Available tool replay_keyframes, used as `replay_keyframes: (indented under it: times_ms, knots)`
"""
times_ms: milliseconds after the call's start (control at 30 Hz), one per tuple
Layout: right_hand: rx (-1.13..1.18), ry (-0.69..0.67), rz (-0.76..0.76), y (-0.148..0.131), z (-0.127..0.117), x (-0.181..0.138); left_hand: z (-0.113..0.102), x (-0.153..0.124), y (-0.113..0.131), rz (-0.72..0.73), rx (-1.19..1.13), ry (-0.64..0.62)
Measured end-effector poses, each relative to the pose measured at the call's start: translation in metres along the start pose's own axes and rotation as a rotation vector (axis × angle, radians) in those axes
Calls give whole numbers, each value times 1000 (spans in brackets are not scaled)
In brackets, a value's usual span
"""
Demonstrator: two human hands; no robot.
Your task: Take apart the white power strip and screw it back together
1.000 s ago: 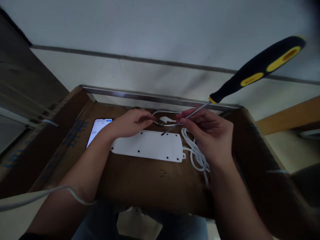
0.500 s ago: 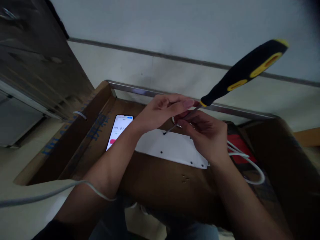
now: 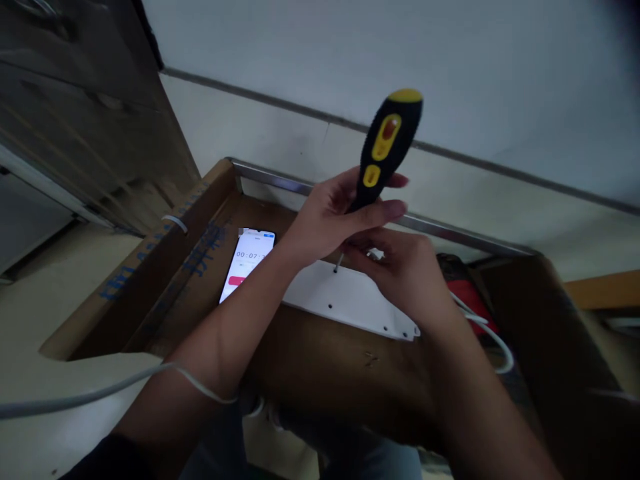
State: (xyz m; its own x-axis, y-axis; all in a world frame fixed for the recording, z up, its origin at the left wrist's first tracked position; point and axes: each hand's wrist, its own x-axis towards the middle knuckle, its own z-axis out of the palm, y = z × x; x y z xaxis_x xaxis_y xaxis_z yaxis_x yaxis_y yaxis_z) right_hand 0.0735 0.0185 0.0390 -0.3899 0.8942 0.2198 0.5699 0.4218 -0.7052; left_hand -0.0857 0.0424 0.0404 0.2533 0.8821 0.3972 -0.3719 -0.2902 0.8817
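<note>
A screwdriver (image 3: 393, 133) with a black and yellow handle stands steeply tilted, its tip in a hole near the far edge of a long white casing (image 3: 320, 288). My left hand (image 3: 345, 207) is closed around the lower handle, thumb in front and fingers behind. Just below, my right hand (image 3: 400, 263) is closed with its fingertips pinching the thin shaft. More dark screw holes dot the casing, which lies flat on cardboard. Several small screws (image 3: 371, 360) lie loose in front of it.
A phone (image 3: 247, 263) with a running timer lies left of the casing, partly behind my left forearm. Cardboard walls (image 3: 145, 273) rise at the sides, with a metal rail (image 3: 280, 180) at the back. White cable (image 3: 505, 357) loops beside a red and black item (image 3: 473, 300) on the right.
The screwdriver has swung from leaning far right to nearly upright. My left hand has moved up from beside its neck and closed on the handle. The camera view has shifted slightly.
</note>
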Motion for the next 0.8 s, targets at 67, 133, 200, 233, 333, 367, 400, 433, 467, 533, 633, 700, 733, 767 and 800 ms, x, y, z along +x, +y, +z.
replay_keyframes:
  times_ms: [67,133,200,233,333,367,400,433,467,533,633,700,733,767,800]
  knots:
    - [-12,-2,18,2,0,-1,2,0,-2,-23,-89,12]
    - [-14,-19,38,6,-5,-2,4,0,-3,-60,-180,-26]
    - [5,-72,46,6,-17,-3,5,1,-4,-65,-246,-62]
    - [25,-98,43,4,-26,-3,5,2,-5,-50,-261,-65]
    - [117,36,0,-12,-50,1,5,4,-8,10,-194,-59]
    - [146,168,-36,-20,-55,3,5,4,-9,18,-160,-73]
    - [176,331,-109,-30,-58,6,5,4,-10,17,-137,-94]
    - [138,437,-177,-40,-59,10,5,3,-10,7,-125,-123]
    - [87,484,-212,-50,-57,14,5,3,-10,-3,-121,-150]
    - [46,570,-265,-66,-48,22,3,2,-10,-9,-110,-184]
    - [-19,685,-321,-74,-36,33,-2,1,-7,6,-51,-195]
    - [-23,723,-323,-72,-32,36,-6,2,-5,7,-14,-208]
    - [-20,744,-311,-71,-32,36,-8,2,-4,3,-4,-220]
    - [-36,771,-273,-71,-32,36,-9,2,-3,0,-1,-236]
    - [-68,798,-223,-71,-32,35,-10,3,-3,-1,-6,-253]
